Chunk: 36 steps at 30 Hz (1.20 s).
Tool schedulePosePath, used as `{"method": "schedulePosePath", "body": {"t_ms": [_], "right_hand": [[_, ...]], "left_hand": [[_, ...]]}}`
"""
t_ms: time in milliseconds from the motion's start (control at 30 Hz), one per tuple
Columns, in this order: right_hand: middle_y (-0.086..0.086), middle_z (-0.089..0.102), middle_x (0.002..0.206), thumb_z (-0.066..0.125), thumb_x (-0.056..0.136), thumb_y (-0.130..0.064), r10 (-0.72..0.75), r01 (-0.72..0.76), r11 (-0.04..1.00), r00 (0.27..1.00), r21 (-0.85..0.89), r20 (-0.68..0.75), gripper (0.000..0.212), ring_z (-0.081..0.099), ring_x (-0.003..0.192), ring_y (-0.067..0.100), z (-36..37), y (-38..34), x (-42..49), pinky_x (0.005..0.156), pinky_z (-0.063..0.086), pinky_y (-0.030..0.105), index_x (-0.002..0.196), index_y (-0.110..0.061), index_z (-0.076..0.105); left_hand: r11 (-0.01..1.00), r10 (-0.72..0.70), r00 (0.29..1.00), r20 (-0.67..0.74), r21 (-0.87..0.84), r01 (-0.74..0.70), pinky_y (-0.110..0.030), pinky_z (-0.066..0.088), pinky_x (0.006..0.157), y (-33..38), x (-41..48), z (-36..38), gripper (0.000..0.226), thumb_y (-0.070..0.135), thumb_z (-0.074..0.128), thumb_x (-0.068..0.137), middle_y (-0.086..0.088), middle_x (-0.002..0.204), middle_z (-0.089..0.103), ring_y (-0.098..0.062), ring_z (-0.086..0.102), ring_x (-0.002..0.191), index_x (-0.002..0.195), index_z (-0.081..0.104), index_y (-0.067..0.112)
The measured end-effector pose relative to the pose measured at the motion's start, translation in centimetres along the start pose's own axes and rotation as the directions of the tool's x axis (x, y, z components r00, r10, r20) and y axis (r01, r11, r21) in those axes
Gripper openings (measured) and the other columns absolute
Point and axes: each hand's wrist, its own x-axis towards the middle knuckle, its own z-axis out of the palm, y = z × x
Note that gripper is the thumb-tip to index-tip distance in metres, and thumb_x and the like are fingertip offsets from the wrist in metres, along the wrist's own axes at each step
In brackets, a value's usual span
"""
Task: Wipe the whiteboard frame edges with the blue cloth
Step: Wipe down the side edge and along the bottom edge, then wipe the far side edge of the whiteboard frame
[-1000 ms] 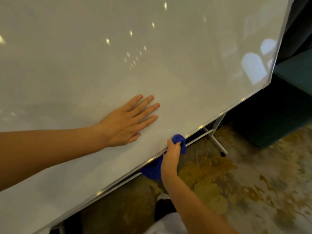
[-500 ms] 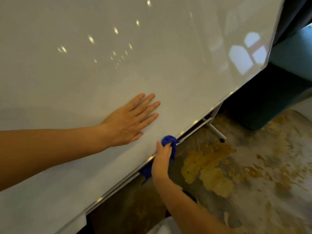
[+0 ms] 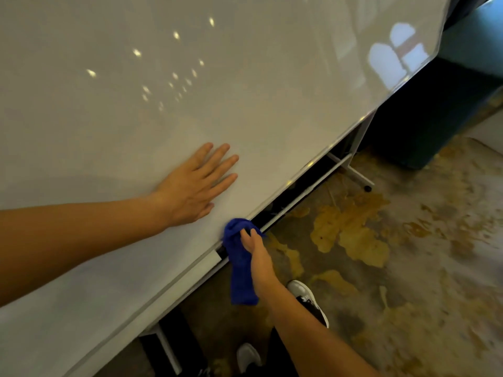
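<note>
The left hand [image 3: 194, 186] lies flat and open on the whiteboard [image 3: 245, 77], just above its bottom frame edge [image 3: 299, 178]. On that edge, the right hand [image 3: 255, 250] clenches the blue cloth [image 3: 239, 265]: soft, light, best bunched at the top, its tail dangling.

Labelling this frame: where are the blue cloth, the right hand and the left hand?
blue cloth [image 3: 241, 278]: head view, hanging tail.
right hand [image 3: 257, 250]: head view, back of hand.
left hand [image 3: 190, 190]: head view, back of hand.

We count one whiteboard [image 3: 245, 77], one blue cloth [image 3: 239, 268] and two bare hands: left hand [image 3: 193, 186], right hand [image 3: 257, 253]. We also see two shoes [image 3: 310, 300].
</note>
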Motion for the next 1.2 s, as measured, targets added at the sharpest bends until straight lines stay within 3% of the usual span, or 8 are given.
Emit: {"method": "schedulePosePath", "body": {"t_ms": [167,367,533,633,767,900,1033,1200], "right_hand": [[-0.007,0.062,0.121,0.043,0.097,-0.049,-0.003,0.003,0.993,1.0,-0.118,-0.006,0.045,0.051,0.094,-0.007,1.1,2.0,-0.6,0.097,0.03,0.027,0.124,-0.02,0.065],[0.0,0.073,0.105,0.075,0.081,-0.031,-0.21,0.156,0.887,0.974,-0.435,-0.079,0.025,0.066,0.092,0.008,0.6,-0.4,-1.0,0.078,0.051,0.024,0.105,-0.025,0.074],[-0.017,0.076,0.089,0.073,0.084,-0.014,-0.486,0.543,0.721,0.839,-0.429,0.245,0.02,0.07,0.089,0.001,3.1,-7.8,-2.9,0.079,0.053,0.016,0.097,-0.028,0.076],[-0.003,0.077,0.099,0.072,0.083,-0.009,-0.355,0.721,0.458,0.684,-0.519,0.637,0.022,0.071,0.094,0.007,5.8,-8.7,-3.9,0.082,0.056,0.021,0.104,-0.016,0.076],[0.008,0.064,0.131,0.064,0.089,-0.015,0.248,0.903,-0.052,0.425,-0.426,0.87,0.043,0.059,0.118,0.017,6.3,-6.3,-2.6,0.102,0.046,0.03,0.132,-0.016,0.059],[0.003,0.012,0.164,0.053,0.094,-0.039,0.7,0.937,-0.349,0.272,-0.017,0.66,0.073,0.017,0.148,0.021,6.2,-6.2,1.0,0.118,0.024,0.037,0.154,-0.029,0.012],[-0.006,-0.006,0.164,0.046,0.093,-0.049,0.792,0.935,-0.299,0.132,0.191,0.596,0.079,0.009,0.149,0.015,4.1,-9.4,3.7,0.118,0.022,0.03,0.153,-0.029,-0.001],[-0.008,-0.026,0.158,0.049,0.089,-0.057,0.902,0.965,-0.185,0.091,0.187,0.423,0.095,-0.01,0.144,0.006,5.6,-8.7,4.8,0.115,0.007,0.023,0.15,-0.025,-0.017]], "left_hand": [[1.0,-0.018,0.999,0.039,-0.001,0.018,-0.063,-0.014,0.113,0.5,-3.6,0.4,0.075,0.05,0.019,0.098,-0.027,0.156,-0.024,-0.052,-0.021,0.141,0.151,-0.015,0.009],[0.995,-0.011,0.996,0.084,-0.095,0.019,-0.062,-0.02,0.112,0.2,-7.6,0.4,0.075,0.046,0.03,0.097,-0.025,0.158,-0.018,-0.05,-0.026,0.14,0.153,-0.005,0.01],[0.969,-0.079,0.982,0.171,-0.218,0.116,-0.061,-0.005,0.118,0.9,-11.5,-0.8,0.073,0.04,0.042,0.093,-0.027,0.16,0.003,-0.051,-0.003,0.145,0.15,0.016,0.004],[0.921,-0.15,0.972,0.182,-0.33,0.204,-0.055,0.026,0.113,2.3,-13.9,-2.0,0.053,0.035,0.05,0.086,-0.024,0.14,0.048,-0.045,0.041,0.13,0.127,0.054,0.002],[0.809,-0.257,0.926,0.276,-0.462,0.363,-0.041,0.046,0.078,7.0,-17.2,-2.6,0.025,0.029,0.045,0.082,-0.008,0.091,0.062,-0.031,0.056,0.087,0.083,0.064,0.012],[0.534,-0.454,0.653,0.606,-0.402,0.744,-0.038,0.047,0.071,12.5,-18.3,-3.6,0.022,0.028,0.05,0.078,-0.009,0.094,0.065,-0.03,0.059,0.086,0.085,0.065,0.012],[0.072,-0.475,0.18,0.862,-0.167,0.983,-0.046,0.043,0.093,17.8,-15.8,-5.1,0.045,0.034,0.046,0.088,-0.019,0.137,0.05,-0.037,0.048,0.117,0.123,0.054,0.007],[-0.419,-0.416,-0.335,0.845,0.149,0.896,-0.048,0.044,0.099,22.6,-12.2,-7.3,0.059,0.04,0.048,0.087,-0.016,0.143,0.047,-0.035,0.044,0.127,0.137,0.044,0.01]]}}
